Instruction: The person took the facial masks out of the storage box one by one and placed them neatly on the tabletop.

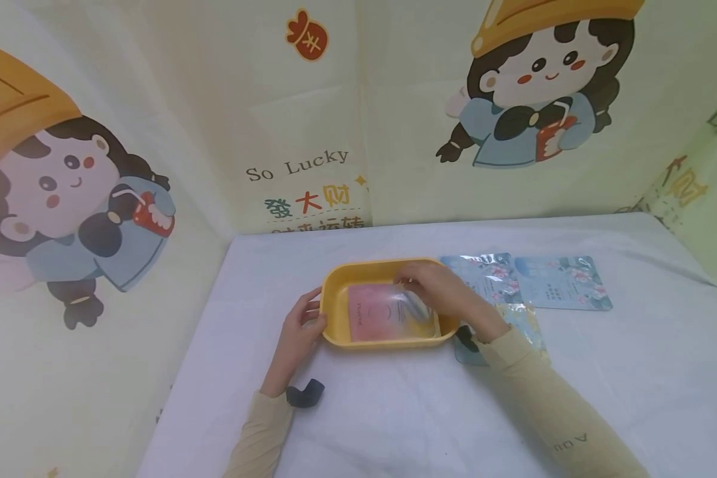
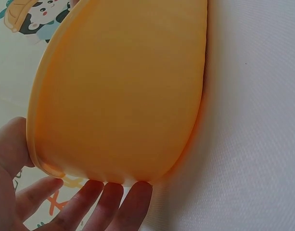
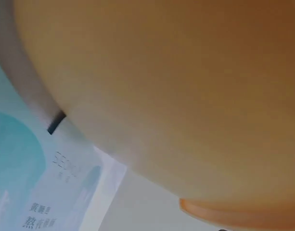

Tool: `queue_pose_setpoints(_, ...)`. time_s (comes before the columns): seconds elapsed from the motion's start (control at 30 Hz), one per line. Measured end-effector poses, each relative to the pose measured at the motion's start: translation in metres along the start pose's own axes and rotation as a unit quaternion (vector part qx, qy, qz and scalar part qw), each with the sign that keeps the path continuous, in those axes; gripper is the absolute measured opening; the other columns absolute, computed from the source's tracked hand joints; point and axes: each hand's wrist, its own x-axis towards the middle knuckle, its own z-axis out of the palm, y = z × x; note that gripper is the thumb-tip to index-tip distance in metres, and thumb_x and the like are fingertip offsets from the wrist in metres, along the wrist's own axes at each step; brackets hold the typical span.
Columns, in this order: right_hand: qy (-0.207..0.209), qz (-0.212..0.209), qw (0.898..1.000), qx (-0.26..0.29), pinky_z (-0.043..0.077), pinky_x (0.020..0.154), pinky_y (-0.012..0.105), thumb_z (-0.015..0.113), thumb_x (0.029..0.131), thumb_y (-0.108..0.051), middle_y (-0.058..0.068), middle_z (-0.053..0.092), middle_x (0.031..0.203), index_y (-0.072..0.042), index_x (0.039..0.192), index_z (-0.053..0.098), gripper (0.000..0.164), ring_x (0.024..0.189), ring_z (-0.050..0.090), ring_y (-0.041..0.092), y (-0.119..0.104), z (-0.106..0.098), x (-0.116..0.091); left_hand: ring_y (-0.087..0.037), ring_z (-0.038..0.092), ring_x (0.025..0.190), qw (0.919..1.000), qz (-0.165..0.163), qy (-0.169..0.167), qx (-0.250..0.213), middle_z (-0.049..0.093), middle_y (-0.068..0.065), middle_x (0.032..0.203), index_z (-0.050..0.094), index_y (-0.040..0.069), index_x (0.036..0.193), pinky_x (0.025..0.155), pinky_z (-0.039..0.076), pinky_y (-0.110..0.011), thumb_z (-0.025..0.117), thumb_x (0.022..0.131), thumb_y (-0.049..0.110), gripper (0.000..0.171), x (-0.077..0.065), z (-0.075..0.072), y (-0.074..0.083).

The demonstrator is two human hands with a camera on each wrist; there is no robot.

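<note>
A yellow plastic basin (image 1: 334, 299) sits on the white-covered table, with a flat pink sachet (image 1: 370, 312) lying inside it. My left hand (image 1: 301, 332) holds the basin's left end. In the left wrist view, its thumb is at the rim and its fingertips (image 2: 137, 192) press the outer wall. My right hand (image 1: 439, 285) reaches over the basin's right side, fingers curled down at the sachet's upper edge, gripping it there. The sachet's right part looks shiny and partly silvery. The right hand is out of sight in its wrist view, where the basin wall (image 3: 161, 96) fills most of the picture.
Two blue floral sachets (image 1: 484, 269) (image 1: 564, 282) lie right of the basin. A third, yellow and teal sachet (image 1: 528, 322) is partly under my right forearm. A black wrist strap piece (image 1: 306, 394) shows by the left cuff. Printed cloth (image 1: 406, 192) hangs behind the table.
</note>
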Motion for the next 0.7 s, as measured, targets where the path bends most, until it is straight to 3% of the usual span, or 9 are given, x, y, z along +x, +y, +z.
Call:
queue_pose_setpoints(0.33,-0.025,0.026,0.997,0.07,0.057,0.09,0.035,0.063,0.094,-0.005,-0.001,0.072,0.107,-0.012,0.109,0.072,0.019,0.099,0.066,0.016,-0.001,-0.012,-0.005,-0.031,0.058,0.122,0.9999,-0.012,-0.005,-0.002,0.059,-0.013,0.132,0.047,0.021,0.146,0.095,0.056,-0.042,0.059,0.094,0.014,0.054,-0.004,0.001,0.009)
queue_pose_setpoints(0.47,-0.011,0.024,0.997,0.073,0.058,0.089,0.035,0.064,0.094,-0.004,-0.001,0.072,0.106,-0.012,0.108,0.073,0.019,0.098,0.067,0.017,-0.001,-0.016,-0.008,-0.029,0.059,0.121,0.9999,-0.005,-0.005,-0.009,0.06,-0.01,0.131,0.049,0.026,0.144,0.094,0.057,-0.04,0.061,0.093,0.016,0.053,-0.001,0.001,0.0)
queue_pose_setpoints(0.7,0.025,0.011,0.996,0.088,0.059,0.086,0.036,0.065,0.093,-0.003,0.001,0.073,0.105,-0.011,0.107,0.073,0.018,0.096,0.068,0.018,-0.002,-0.025,-0.012,-0.031,0.058,0.122,1.0,-0.002,-0.002,-0.006,0.059,-0.014,0.133,0.048,0.021,0.146,0.093,0.057,-0.042,0.061,0.093,0.015,0.055,-0.001,0.003,0.0)
